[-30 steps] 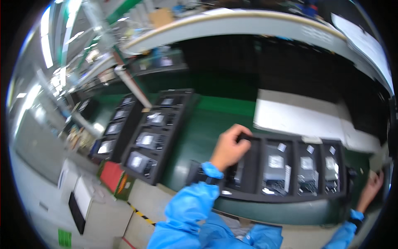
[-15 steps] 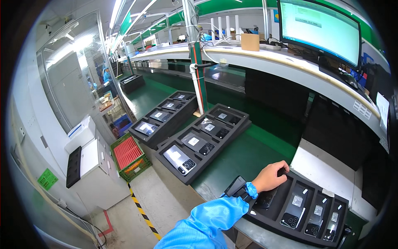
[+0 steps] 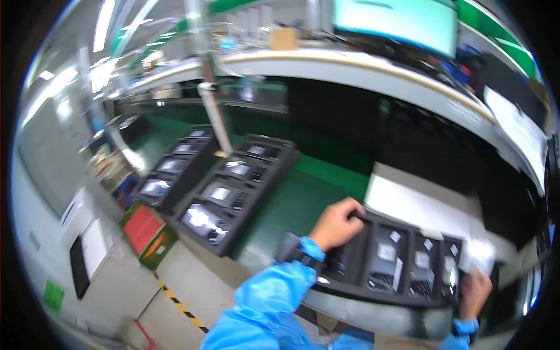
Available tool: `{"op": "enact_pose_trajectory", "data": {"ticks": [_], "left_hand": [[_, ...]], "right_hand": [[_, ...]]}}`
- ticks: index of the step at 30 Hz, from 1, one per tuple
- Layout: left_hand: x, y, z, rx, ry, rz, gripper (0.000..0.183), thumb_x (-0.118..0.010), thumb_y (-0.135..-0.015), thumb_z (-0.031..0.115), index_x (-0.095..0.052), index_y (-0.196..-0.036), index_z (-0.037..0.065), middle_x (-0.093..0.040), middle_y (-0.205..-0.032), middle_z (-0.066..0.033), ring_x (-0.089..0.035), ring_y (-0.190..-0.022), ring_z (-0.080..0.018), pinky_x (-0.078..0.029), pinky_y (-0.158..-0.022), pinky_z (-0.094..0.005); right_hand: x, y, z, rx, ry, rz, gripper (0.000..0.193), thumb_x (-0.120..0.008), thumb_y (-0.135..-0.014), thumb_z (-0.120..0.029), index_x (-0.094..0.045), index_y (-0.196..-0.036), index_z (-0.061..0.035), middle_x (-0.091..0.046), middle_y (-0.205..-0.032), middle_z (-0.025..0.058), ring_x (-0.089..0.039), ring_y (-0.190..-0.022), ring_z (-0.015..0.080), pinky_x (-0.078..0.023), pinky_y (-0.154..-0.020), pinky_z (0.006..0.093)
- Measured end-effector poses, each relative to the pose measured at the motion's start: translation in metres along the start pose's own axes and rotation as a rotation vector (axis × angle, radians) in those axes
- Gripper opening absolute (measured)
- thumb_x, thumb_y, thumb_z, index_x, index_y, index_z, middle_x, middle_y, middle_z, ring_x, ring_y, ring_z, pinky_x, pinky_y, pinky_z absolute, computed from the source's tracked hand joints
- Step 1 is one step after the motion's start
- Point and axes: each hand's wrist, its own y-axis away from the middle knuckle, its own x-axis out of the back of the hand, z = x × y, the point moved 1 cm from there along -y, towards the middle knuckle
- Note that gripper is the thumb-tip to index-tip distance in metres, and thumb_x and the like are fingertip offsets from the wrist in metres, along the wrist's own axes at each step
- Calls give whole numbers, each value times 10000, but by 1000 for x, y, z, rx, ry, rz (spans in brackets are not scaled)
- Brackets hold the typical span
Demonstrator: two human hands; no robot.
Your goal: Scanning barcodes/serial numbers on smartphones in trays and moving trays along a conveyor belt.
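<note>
My left hand (image 3: 337,224) is over the left end of the near black foam tray (image 3: 408,224), fingers curled around something dark at its far edge; what that is cannot be made out. Below that hand, partly hidden, a dark phone (image 3: 336,263) lies in the left compartment. To the right, several phones (image 3: 385,261) lie in their own slots, backs up, bearing white labels. Beyond the tray's right end my right hand (image 3: 476,291) is closed on a whitish, see-through plastic sheet (image 3: 478,255), smeared by motion.
Two more phone-filled foam trays (image 3: 256,189) (image 3: 169,175) stand to the left on the green bench (image 3: 280,216). A white board (image 3: 408,195) lies behind the near tray. Above runs a shelf (image 3: 361,65) with a monitor (image 3: 402,23). A green crate (image 3: 165,248) stands on the floor.
My view has swung to the right, so the scene sits further left. My right hand has come into view with the whitish plastic sheet. My left hand keeps its place at the tray.
</note>
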Motion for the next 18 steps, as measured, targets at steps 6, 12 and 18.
{"op": "enact_pose_trajectory", "data": {"ticks": [6,12,18], "left_hand": [[2,-3,-8,82,141,-74,217,-617,-819,-10,-647,-1033,4,-660,-951,-28,-605,-881,-103,-491,-822,-255],[4,-4,-9,95,206,-32,207,-622,-811,8,-641,-1017,9,-602,-870,-3,-530,-802,-89,-447,-751,-245],[7,-4,-9,96,347,-42,253,-563,-827,-21,-619,-1072,4,-651,-1051,-37,-575,-919,-110,-467,-858,-248]], "right_hand": [[-220,60,-158,-106,132,-1085,268,-571,-1034,-241,-682,-1071,1,-686,-767,91,-672,-733,165,-555,-660,338],[-290,90,-175,212,358,-1052,397,-615,-953,-350,-675,-784,3,-673,-733,217,-673,-743,434,-528,-697,508],[-271,102,-168,184,293,-816,419,-741,-897,-311,-573,-648,-18,-562,-562,144,-576,-521,299,-428,-516,416]]}}
